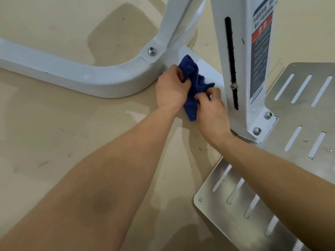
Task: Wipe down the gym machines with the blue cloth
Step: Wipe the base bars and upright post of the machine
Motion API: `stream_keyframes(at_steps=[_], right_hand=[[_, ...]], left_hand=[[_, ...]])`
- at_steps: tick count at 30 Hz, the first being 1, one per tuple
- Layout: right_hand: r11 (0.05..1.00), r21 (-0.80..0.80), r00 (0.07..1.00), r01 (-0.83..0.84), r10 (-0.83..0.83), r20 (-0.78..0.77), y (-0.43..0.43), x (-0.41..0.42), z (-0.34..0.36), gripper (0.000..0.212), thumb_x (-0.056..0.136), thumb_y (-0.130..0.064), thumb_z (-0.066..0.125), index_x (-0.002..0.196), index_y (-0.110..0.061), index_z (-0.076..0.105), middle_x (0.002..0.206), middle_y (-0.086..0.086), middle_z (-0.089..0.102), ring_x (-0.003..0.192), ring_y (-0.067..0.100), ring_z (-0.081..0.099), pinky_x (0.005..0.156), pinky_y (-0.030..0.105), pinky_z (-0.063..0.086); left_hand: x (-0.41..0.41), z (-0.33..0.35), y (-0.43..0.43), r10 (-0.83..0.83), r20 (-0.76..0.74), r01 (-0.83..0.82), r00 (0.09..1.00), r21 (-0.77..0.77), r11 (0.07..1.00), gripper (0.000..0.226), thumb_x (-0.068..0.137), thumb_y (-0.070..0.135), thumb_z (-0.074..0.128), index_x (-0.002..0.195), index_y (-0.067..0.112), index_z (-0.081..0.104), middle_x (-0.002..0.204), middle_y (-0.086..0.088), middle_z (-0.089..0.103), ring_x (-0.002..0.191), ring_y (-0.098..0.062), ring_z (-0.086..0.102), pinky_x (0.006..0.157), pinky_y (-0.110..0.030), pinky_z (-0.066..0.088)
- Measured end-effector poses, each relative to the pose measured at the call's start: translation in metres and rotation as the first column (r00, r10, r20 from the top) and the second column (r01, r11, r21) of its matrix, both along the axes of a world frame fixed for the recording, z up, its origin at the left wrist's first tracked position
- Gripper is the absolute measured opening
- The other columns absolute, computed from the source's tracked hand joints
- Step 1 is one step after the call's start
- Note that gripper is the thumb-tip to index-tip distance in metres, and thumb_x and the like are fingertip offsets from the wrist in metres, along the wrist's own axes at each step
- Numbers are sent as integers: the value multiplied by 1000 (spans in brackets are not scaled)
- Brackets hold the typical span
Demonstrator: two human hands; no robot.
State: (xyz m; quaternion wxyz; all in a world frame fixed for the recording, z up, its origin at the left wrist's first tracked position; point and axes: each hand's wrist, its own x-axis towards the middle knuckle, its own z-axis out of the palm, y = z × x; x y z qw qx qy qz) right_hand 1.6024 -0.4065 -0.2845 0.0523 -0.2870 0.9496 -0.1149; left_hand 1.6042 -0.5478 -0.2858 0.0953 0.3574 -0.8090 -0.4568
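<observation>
A crumpled blue cloth (194, 82) hangs between both my hands, low over the base of a white gym machine. My left hand (171, 87) grips its upper part, fingers curled round the fabric. My right hand (211, 109) pinches the lower right part. Behind the cloth lies a flat white base piece (204, 67) of the frame. A curved white floor tube (76, 77) runs off to the left, and a white upright post (248, 57) with a dark slot and a warning label stands just right of my hands.
A slotted bare-metal footplate (299, 120) lies on the floor at the right, with a second section (241, 201) nearer me. Bolts fix the post's foot (257, 130). Beige floor (54, 133) with scuffs spreads to the left and front.
</observation>
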Motion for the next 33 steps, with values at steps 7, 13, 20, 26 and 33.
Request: stream_keyframes(at_steps=[7,13,20,26,33], right_hand=[[974,186,985,131,-106,-138,-18,29,-42,72,85,-31,62,145,3,41,155,31,30,132,45,43,105,50,42],[991,130,998,40,-34,-51,-42,-22,-49,65,104,-27,37,157,-3,10,165,21,0,153,34,1,124,43,9],[980,187,980,-69,102,-173,5,3,-56,57,101,-5,34,155,4,17,159,35,11,149,45,15,120,51,26],[964,180,967,-194,218,-130,5,-15,-46,51,105,-17,40,153,-3,30,159,28,23,147,40,26,119,47,29],[969,138,974,-207,217,-62,-5,-29,-33,59,104,-27,44,158,-22,21,165,12,15,150,31,21,118,47,29]], left_hand=[[12,-37,2,-476,84,436,875,-562,703,47,96,29,39,139,15,51,148,-6,46,136,-25,40,112,-38,36],[-4,-51,-34,-520,325,603,790,-566,562,63,99,30,41,157,21,17,165,0,8,152,-17,6,123,-37,8],[18,-60,6,-478,147,482,866,-500,720,55,100,15,43,153,9,28,163,-14,16,151,-31,11,122,-38,16],[29,-32,38,-114,-86,129,990,203,971,60,102,17,42,157,22,18,166,4,1,146,-15,23,101,-10,18],[29,-46,25,-71,-83,95,994,345,934,60,104,22,39,158,30,13,162,3,24,142,-17,34,111,-19,25]])
